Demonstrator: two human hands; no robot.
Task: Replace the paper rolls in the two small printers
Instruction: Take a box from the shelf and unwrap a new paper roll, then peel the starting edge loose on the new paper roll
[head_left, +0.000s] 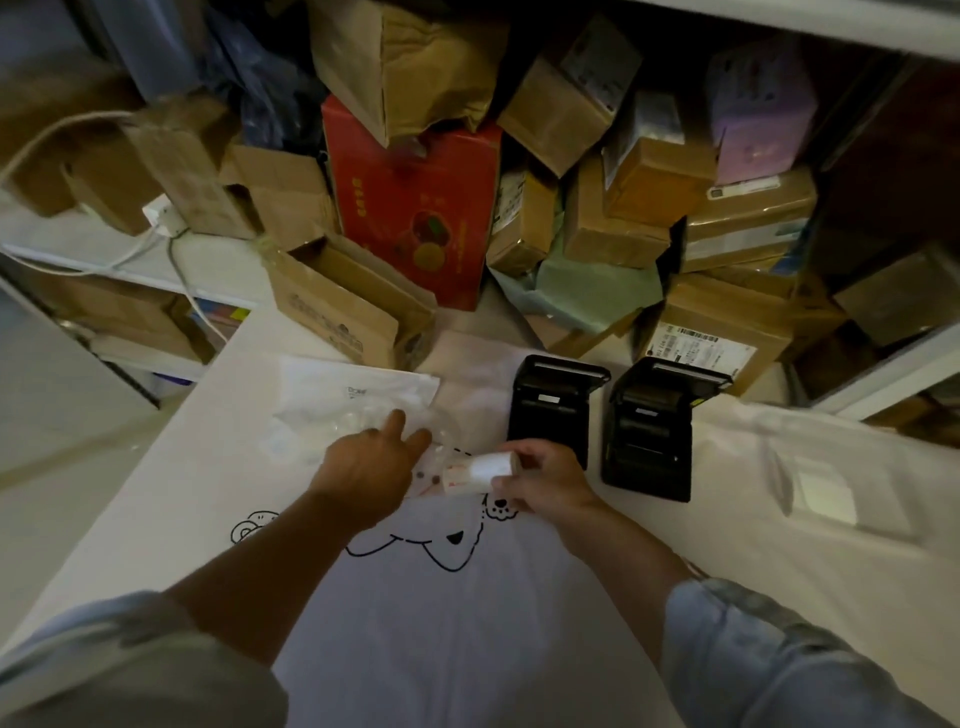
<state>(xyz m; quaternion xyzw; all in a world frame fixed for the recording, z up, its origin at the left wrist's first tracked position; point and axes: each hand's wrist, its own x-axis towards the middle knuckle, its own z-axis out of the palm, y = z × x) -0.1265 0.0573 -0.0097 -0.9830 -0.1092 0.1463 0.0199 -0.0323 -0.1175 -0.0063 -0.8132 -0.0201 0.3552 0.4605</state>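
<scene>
While both printers, the near printer (551, 410) and the far printer (655, 426), are stood side by side with lids raised toward the back edge of the bench (779, 519), evidently for loading, a paper roll (480, 472) is pinched at its right end by the right hand (545, 478). The roll is held level just in front of the near printer, apparently ready for insertion. The left hand (370, 462), fingers extended and gripping nothing, is reached toward the clear packaging (343, 410) lying near the left edge, just left of the roll.
</scene>
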